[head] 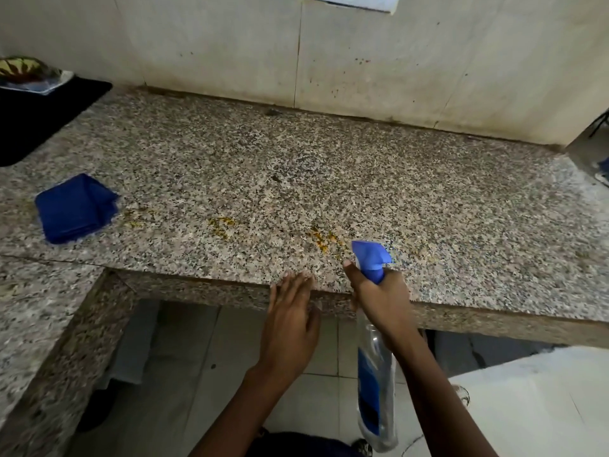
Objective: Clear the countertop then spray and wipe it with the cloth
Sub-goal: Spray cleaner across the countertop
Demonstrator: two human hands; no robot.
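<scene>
Right hand (379, 301) wrapped round neck of spray bottle (375, 387), blue nozzle over front edge of countertop (329, 179). Bottle clear, blue label, liquid level hard to tell. Left hand (290, 328) flat, fingers straight, tips on counter edge, holding nothing. Folded blue cloth (75, 209) on counter, far left. Yellow stains (321, 237) just beyond nozzle. Bowl (23, 69) on black mat (43, 117), far left corner, contents unclear.

Both bare forearms reach forward from the lower edge of the view. The left hand (290, 328) is flat, fingers straight and together, fingertips at the front edge of the speckled granite surface (329, 179). The right hand (379, 301) curls around the neck of a clear plastic spray bottle with a blue trigger head (370, 258), index finger extended beside the nozzle.
</scene>
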